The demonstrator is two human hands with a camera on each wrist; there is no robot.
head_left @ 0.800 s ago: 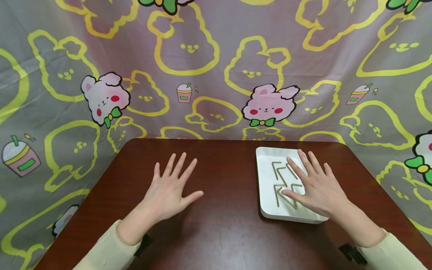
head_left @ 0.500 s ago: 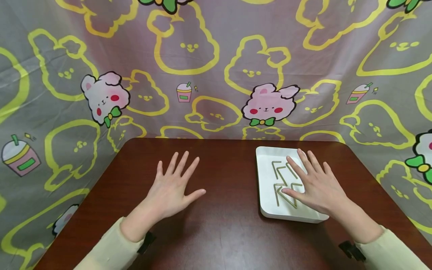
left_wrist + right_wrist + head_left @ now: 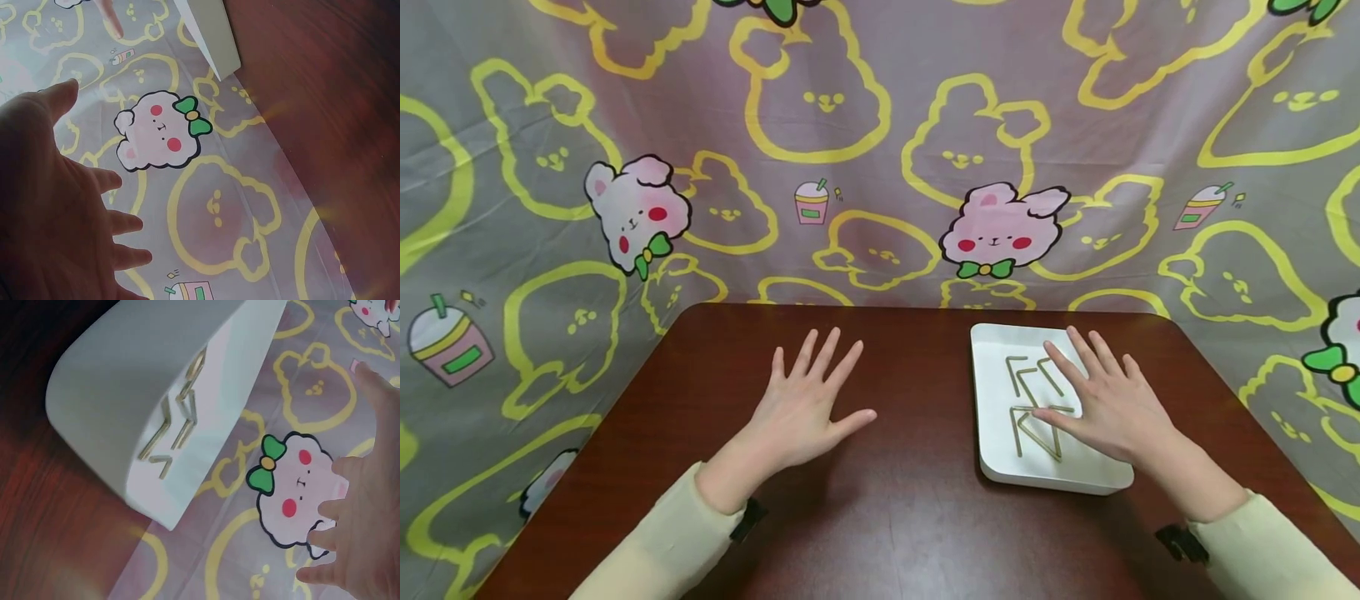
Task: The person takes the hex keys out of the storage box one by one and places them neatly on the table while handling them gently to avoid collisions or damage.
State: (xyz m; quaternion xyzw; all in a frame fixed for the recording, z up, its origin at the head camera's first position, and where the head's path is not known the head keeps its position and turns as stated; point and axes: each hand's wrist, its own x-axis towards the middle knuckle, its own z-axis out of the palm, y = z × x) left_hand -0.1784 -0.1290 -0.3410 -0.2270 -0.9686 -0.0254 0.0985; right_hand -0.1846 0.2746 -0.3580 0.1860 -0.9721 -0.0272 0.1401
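Note:
My left hand (image 3: 797,417) is held over the left half of the brown table, palm down, fingers straight and spread. It holds nothing. My right hand (image 3: 1112,408) hovers over the right side of a white tray (image 3: 992,392), also with spread, straight fingers and nothing in them. Several brass-coloured L-shaped hex keys (image 3: 1014,382) lie in the tray, partly hidden by that hand. In the right wrist view, the hex keys (image 3: 156,439) show beyond the tray's near wall (image 3: 106,394), with the right hand (image 3: 369,500) at the right edge.
The dark brown wooden table (image 3: 895,467) has rounded far corners. A patterned cloth (image 3: 880,108) with rabbits and drink cups hangs behind the table and along both sides. Dark straps (image 3: 747,520) sit at the wrists of the light sleeves (image 3: 662,525).
My left hand has drifted right and slightly farther forward, fingers still spread. The right hand has hardly moved, its thumb a little higher over the tray. The tray and hex keys stay put.

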